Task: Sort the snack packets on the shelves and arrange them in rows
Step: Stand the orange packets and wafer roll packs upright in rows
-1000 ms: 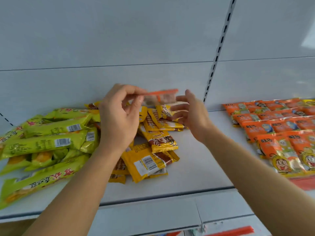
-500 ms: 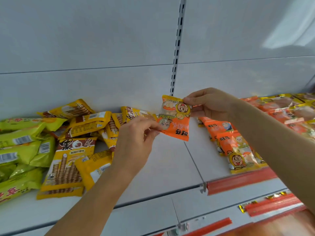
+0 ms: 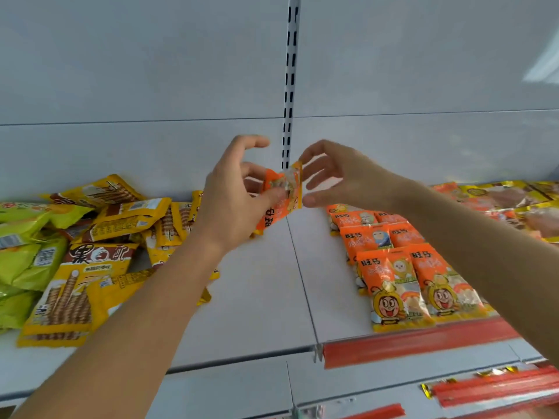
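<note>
Midair, crumpled orange snack packet (image 3: 279,197), cartoon-printed, between both hands.

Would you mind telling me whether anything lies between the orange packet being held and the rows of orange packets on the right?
Nothing visible blocks it. The orange packet, held by the left hand, is above bare shelf. The right hand, fingers spread beside it, is all that lies towards the orange rows.
</note>
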`<state>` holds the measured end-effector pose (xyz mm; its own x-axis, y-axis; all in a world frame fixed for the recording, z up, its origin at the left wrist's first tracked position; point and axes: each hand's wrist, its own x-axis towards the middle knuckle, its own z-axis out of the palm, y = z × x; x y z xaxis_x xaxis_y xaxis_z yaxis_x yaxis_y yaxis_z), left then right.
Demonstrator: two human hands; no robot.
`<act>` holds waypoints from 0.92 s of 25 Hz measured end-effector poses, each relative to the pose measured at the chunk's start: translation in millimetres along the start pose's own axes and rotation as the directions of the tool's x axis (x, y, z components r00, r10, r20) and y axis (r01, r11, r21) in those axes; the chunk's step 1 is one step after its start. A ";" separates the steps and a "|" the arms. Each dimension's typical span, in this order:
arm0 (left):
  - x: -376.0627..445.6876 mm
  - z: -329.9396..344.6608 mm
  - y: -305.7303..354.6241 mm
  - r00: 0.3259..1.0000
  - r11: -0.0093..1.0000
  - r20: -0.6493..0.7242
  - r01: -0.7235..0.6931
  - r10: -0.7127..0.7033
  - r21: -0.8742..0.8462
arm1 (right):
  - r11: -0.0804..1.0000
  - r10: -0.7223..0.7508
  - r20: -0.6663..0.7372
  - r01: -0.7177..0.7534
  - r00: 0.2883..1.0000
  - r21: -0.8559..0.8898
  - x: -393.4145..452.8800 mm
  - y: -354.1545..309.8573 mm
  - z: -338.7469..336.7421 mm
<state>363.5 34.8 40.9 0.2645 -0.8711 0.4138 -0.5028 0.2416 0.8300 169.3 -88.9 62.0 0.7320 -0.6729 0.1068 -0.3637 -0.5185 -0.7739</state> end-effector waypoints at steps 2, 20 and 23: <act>12.5 0.8 12.8 0.998 1.000 0.070 -0.005 0.004 0.013 | 0.996 -0.088 -0.091 0.085 0.992 -0.038 2.5 -0.1 -2.4; -31.2 58.2 -37.1 0.886 0.859 -0.084 0.413 -0.456 -0.303 | 0.997 0.023 -0.074 -0.017 0.997 0.070 39.1 32.2 -24.9; -34.2 60.6 -47.5 0.861 0.856 -0.140 0.442 -0.489 -0.270 | 1.000 0.026 0.103 -0.026 0.994 0.003 44.2 37.8 -28.4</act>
<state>328.5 27.2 -35.4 0.5886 -0.8084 0.0033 -0.0916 -0.0627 0.9938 171.5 -153.2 55.2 0.7779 -0.6280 0.0218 -0.3813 -0.4992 -0.7781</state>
